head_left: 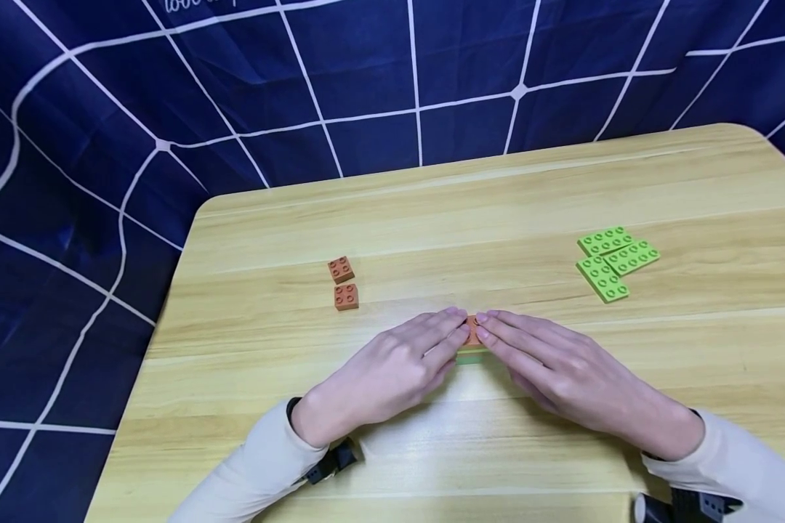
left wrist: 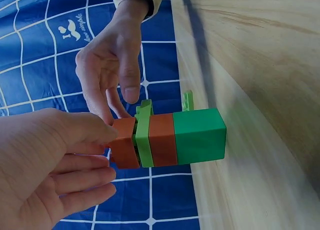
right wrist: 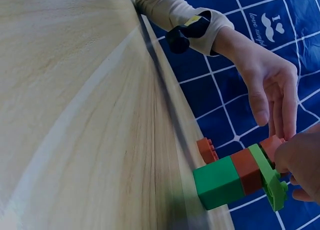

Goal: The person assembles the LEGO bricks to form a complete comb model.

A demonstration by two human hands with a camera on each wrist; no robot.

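Note:
A small upright stack stands on the table between both hands. A dark green block (left wrist: 200, 136) is its base, then an orange-brown brick (left wrist: 162, 139), a light green plate (right wrist: 270, 178) jutting out on one side, and an orange-brown top brick (head_left: 472, 331). A thin gap shows between plate and top brick in the left wrist view. Straight fingers of my left hand (head_left: 392, 363) touch the top brick from the left. From the right, my right hand (head_left: 562, 363) meets the same brick with extended fingertips. Thumbs hang lower, apart from the brick.
Two loose orange-brown bricks, one (head_left: 341, 269) behind the other (head_left: 346, 296), lie left of the stack. Light green plates (head_left: 603, 278) lie close together at the right. A wooden table (head_left: 432, 232) carries everything, with a blue gridded cloth (head_left: 366, 80) behind it.

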